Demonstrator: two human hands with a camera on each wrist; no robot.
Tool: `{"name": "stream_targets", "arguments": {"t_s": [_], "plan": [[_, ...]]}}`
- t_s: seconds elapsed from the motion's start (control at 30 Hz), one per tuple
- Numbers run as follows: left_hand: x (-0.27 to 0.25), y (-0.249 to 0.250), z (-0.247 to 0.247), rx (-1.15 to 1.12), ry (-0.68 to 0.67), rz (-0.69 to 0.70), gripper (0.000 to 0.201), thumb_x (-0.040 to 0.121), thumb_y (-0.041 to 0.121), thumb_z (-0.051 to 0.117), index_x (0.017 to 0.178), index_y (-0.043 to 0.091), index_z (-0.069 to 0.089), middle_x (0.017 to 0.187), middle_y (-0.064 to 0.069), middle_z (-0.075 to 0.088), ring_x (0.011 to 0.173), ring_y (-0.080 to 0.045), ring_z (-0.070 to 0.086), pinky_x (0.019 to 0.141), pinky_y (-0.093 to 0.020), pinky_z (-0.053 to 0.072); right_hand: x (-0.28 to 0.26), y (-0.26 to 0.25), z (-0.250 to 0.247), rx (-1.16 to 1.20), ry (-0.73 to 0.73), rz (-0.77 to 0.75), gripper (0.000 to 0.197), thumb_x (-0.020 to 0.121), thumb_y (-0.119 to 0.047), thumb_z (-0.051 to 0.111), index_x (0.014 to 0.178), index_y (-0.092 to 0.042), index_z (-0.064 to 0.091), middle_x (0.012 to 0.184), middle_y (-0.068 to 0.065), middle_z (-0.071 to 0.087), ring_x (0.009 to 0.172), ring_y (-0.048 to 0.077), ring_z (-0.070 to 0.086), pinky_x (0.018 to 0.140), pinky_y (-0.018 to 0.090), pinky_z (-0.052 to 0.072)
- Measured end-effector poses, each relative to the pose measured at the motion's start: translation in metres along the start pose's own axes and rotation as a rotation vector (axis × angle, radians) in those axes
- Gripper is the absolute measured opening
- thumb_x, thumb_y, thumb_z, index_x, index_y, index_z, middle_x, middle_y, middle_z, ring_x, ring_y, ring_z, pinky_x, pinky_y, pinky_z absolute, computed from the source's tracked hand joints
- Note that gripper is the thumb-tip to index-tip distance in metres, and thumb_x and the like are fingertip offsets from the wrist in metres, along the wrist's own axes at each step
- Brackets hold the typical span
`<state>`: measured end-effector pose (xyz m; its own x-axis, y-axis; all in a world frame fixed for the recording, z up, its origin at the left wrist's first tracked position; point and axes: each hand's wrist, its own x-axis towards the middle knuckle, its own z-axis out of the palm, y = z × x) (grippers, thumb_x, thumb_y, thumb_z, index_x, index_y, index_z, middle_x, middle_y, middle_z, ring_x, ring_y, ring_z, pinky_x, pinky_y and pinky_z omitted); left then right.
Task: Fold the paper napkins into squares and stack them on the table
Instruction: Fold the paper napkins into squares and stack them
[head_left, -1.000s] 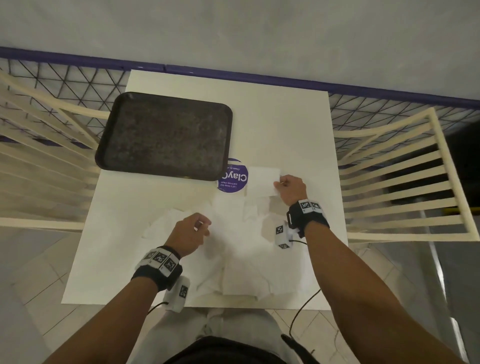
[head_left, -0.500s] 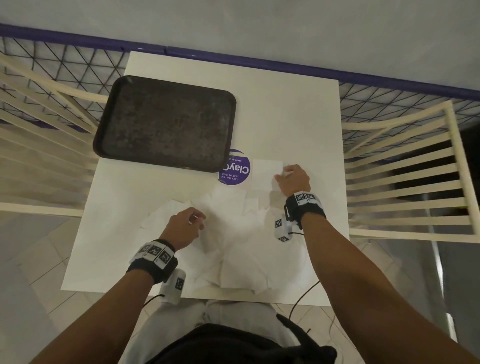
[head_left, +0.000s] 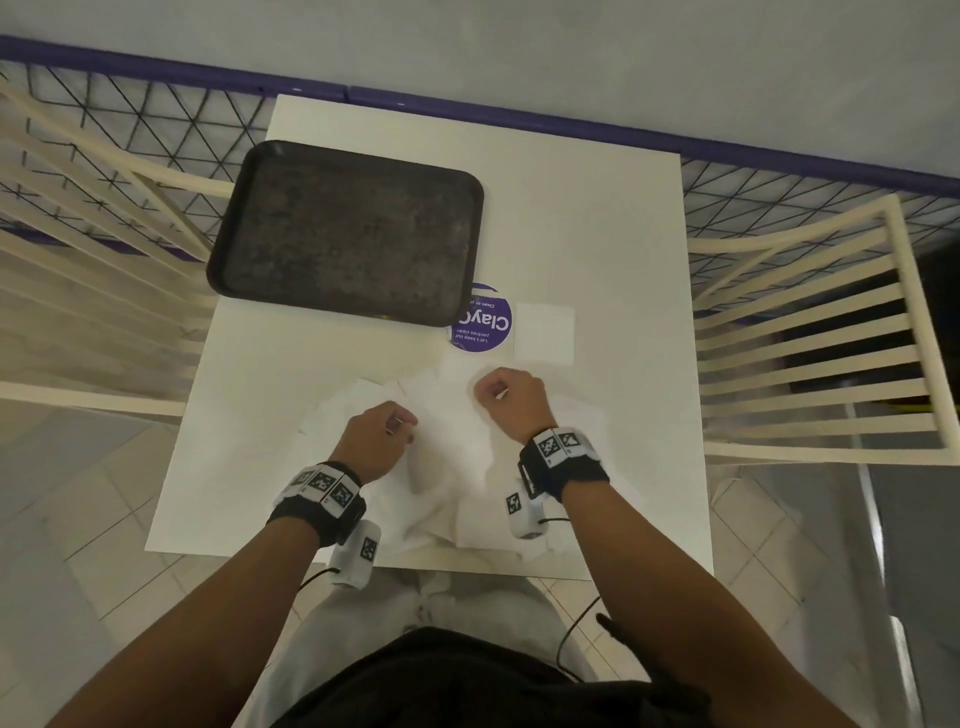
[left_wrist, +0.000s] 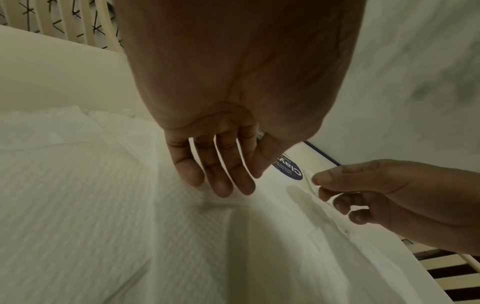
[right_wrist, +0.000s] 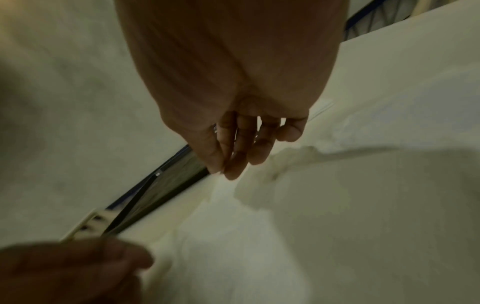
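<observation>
Several loose white napkins (head_left: 470, 512) lie rumpled on the near half of the white table (head_left: 597, 234). One folded napkin square (head_left: 544, 332) lies flat beyond them, right of a purple sticker (head_left: 480, 325). My left hand (head_left: 402, 431) curls down onto the top napkin (head_left: 452, 421) and grips its left part; in the left wrist view its fingertips (left_wrist: 223, 188) dent the textured napkin (left_wrist: 275, 197). My right hand (head_left: 493, 392) pinches that napkin's far right edge between thumb and forefinger (left_wrist: 320, 186), a little above the table. The right wrist view is blurred; there the thumb and forefinger (right_wrist: 224, 170) meet.
A dark, empty tray (head_left: 348, 234) sits at the far left of the table and overlaps the sticker. Cream slatted chairs (head_left: 810, 332) stand on both sides. A purple rail and wire mesh (head_left: 779, 171) run behind the table. Wrist cables hang at the near edge.
My right hand has left the folded square and come back toward me and leftward to the loose napkin's edge. The left hand has stayed on the pile.
</observation>
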<state>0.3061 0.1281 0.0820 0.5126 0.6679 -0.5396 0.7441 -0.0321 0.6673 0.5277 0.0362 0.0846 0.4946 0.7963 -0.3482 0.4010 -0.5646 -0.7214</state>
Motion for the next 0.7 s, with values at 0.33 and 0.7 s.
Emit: {"name": "stream_targets", "arguments": {"t_s": [0.33, 0.7], "plan": [[-0.02, -0.031, 0.001, 0.013, 0.068, 0.023, 0.015, 0.097, 0.015, 0.06, 0.1, 0.026, 0.07, 0.102, 0.01, 0.072, 0.095, -0.011, 0.063, 0.074, -0.01, 0.037, -0.037, -0.025, 0.067, -0.293, -0.213, 0.101, 0.028, 0.083, -0.052, 0.073, 0.096, -0.027, 0.073, 0.1, -0.01, 0.074, 0.098, 0.014, 0.066, 0.094, 0.036, 0.048], [-0.035, -0.036, -0.001, -0.072, 0.182, 0.016, 0.017, 0.099, 0.011, 0.055, 0.107, 0.021, 0.066, 0.111, 0.002, 0.068, 0.094, -0.014, 0.062, 0.084, -0.021, 0.043, -0.05, -0.031, 0.073, -0.125, -0.094, 0.183, 0.015, 0.085, -0.023, 0.076, 0.075, -0.029, 0.066, 0.079, -0.014, 0.067, 0.089, 0.017, 0.068, 0.092, 0.038, 0.052]]}}
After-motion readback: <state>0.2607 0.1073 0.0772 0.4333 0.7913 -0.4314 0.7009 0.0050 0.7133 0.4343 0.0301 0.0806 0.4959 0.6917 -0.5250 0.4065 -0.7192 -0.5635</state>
